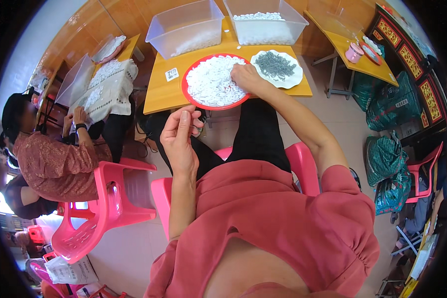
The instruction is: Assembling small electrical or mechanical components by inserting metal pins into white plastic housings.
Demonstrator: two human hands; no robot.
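White pieces (211,82) in red tray (217,108), under right hand (246,78), beyond left hand (180,140), cannot tell either's grip

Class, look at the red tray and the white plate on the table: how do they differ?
The red tray has a smooth rim; the white plate has a wavy one. The tray holds white pieces, while the plate holds dark grey pieces. The tray looks larger than the plate. Both sit on the yellow table, bearing many small pieces.
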